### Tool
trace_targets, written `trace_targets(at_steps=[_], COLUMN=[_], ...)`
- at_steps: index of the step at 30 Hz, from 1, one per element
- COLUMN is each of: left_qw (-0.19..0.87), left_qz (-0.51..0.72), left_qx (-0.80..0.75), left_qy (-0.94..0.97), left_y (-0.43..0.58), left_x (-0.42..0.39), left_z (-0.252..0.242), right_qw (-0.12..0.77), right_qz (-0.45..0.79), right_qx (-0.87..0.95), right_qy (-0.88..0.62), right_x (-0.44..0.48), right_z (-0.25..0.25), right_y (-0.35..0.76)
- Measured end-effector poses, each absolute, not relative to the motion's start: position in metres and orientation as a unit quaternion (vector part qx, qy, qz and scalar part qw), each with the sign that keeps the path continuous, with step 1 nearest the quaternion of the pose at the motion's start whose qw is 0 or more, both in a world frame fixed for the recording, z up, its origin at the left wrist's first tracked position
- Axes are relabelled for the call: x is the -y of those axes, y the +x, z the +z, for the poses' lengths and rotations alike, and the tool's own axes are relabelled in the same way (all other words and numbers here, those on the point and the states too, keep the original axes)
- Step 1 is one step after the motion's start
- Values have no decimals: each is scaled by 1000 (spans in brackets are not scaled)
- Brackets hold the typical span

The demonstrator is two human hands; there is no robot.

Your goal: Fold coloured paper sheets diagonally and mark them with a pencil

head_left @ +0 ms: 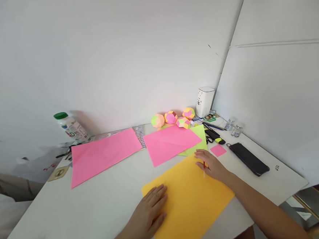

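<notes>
A sheet of yellow paper [192, 204] lies on the white table in front of me. My left hand [148, 215] rests flat on its left side with the fingers stretched out. At the sheet's upper right edge is my right hand [210, 165], closed around a slim pen [204, 164] with a red part and a clear end. Just beyond that hand lie a small pink paper square [218, 150] and a light green sheet [203, 138], partly covered by a pink sheet [170, 144].
Another pink sheet [104, 154] lies at left, near a green-capped bottle [74, 129]. Several folded paper balls [171, 117] line the wall beside a white container [205, 101]. At right are a yellow-black cutter [214, 135], scissors [209, 139], glass jars [236, 130] and a black phone-like object [248, 158].
</notes>
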State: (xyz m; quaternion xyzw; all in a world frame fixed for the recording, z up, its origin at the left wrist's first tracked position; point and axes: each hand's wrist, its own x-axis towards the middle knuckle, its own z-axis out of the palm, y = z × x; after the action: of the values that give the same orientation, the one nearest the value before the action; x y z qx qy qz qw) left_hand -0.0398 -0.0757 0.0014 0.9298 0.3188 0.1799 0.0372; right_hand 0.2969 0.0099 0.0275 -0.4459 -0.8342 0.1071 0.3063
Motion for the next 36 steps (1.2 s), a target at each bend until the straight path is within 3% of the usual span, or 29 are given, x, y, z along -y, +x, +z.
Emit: trace_targets(at_steps=[6, 12, 14, 20, 23, 29, 36], left_qw=[55, 78, 84, 117, 154, 297, 293], left_qz=[179, 205, 208, 222, 244, 328, 363], left_qx=[-330, -319, -303, -262, -270, -340, -404], left_qy=[925, 922, 926, 932, 919, 830, 787], left_y=[-37, -36, -35, -37, -37, -42, -55], left_x=[75, 75, 75, 75, 75, 76, 74], left_z=[4, 9, 10, 8, 8, 13, 8], right_qw=[330, 101, 84, 215, 257, 277, 304], right_qz=[167, 175, 163, -27, -36, 128, 355], right_qx=[880, 930, 932, 931, 917, 880, 678], right_qy=[-297, -309, -314, -294, -303, -364, -567], right_x=[39, 109, 128, 161, 165, 157, 130], right_z=[44, 47, 38, 5, 9, 42, 39], right_y=[267, 257, 259, 248, 239, 239, 250])
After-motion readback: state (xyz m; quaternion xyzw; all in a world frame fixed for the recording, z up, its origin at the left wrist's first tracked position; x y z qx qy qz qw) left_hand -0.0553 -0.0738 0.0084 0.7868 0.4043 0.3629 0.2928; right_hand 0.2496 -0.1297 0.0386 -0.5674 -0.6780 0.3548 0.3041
